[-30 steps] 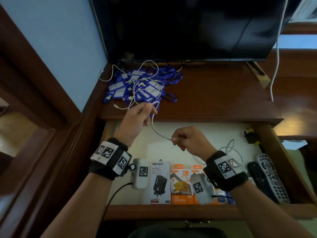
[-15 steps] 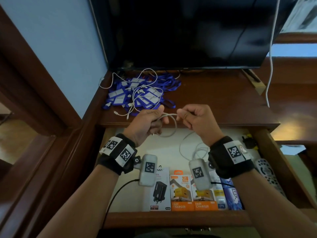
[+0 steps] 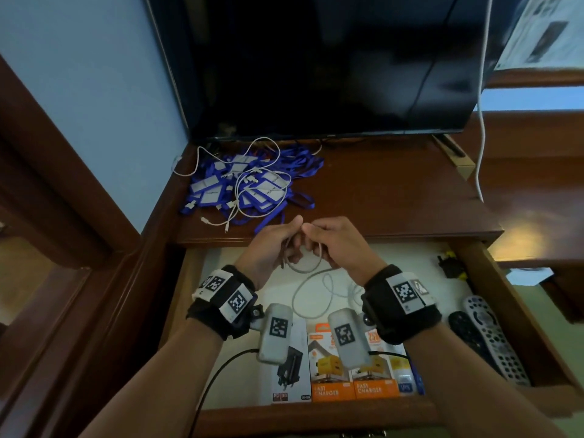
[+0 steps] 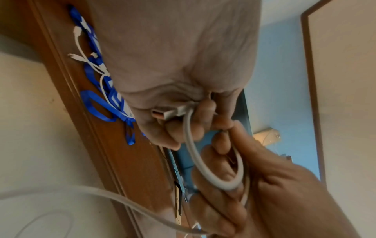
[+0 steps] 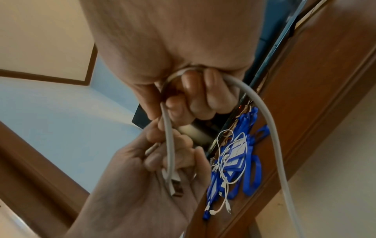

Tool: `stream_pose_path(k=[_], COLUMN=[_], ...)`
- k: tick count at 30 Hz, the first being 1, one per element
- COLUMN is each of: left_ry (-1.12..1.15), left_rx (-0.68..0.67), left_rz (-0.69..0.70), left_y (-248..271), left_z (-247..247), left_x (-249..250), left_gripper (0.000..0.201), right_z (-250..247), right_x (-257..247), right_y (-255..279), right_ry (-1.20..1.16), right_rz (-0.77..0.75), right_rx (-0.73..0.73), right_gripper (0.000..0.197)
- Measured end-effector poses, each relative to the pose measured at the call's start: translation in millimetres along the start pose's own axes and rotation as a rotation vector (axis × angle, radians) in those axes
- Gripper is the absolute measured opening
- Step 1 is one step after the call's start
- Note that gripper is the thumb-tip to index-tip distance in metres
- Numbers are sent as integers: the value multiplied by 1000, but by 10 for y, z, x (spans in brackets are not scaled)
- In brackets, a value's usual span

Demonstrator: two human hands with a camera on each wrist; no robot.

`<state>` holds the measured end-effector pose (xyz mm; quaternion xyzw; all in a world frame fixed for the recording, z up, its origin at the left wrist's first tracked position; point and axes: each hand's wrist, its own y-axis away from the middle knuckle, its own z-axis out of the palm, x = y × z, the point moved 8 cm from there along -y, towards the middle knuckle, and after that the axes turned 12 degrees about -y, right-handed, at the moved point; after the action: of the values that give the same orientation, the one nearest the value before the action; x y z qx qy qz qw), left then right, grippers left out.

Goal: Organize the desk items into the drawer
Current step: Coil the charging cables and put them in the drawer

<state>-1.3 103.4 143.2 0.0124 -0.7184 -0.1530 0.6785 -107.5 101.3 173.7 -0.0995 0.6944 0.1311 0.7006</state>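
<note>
Both hands are raised together above the open drawer (image 3: 493, 298). The left hand (image 3: 271, 248) and the right hand (image 3: 335, 245) touch at the thumb tips, and their curled fingers grip the grey cable (image 3: 305, 268). Both forearms reach forward over the drawer's front edge.

Grey USB cable (image 3: 305, 263) looped between both hands above open drawer (image 3: 493, 298); slack trails onto drawer floor.
</note>
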Motion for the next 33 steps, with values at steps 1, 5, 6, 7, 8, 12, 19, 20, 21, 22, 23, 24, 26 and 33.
stream_pose_path(k=[1,5,6,7,8,12,19,20,21,22,23,24,26,33], left_ry=[1,118,152,184,209,235,247,249,260,275,292,308,309,290], left_rx=[-26,-163,-196,-224,-248,-319,-248,-254,-255,-249,-235,-217,-174,-108], left_rz=[13,58,66,72,76,88,16,11,5,0,-3,-2,16,90], left_y=[1,30,46,61,81,160,197,205,217,224,228,231,240,349], left_z=[1,55,69,75,83,118,55,54,53,47,34,16,-38,-200], left_x=[-7,-7,-5,-10,-13,-83,-125,-115,-104,-96,-92,-88,-74,128], left_gripper=[43,41,39,39,38,32,37,38,40,41,42,43,41,39], right_z=[-9,-75,-98,-127,-158,-219,-219,-227,-234,-245,-260,-280,-310,-362], right_x=[-17,38,77,116,159,248,166,184,204,226,248,276,343,586], right_y=[8,30,41,57,71,97,42,49,58,67,82,99,148,172], right_ry=[9,-80,-120,-156,-182,-220,-173,-181,-193,-208,-221,-232,-259,-363], right_rz=[-7,13,22,25,21,-28,-98,-100,-100,-101,-103,-106,-108,-100], right_rx=[-9,-35,-25,-5,22,127,175,184,190,193,196,197,179,154], right_gripper=[35,33,33,33,32,28,24,24,24,24,23,23,23,21])
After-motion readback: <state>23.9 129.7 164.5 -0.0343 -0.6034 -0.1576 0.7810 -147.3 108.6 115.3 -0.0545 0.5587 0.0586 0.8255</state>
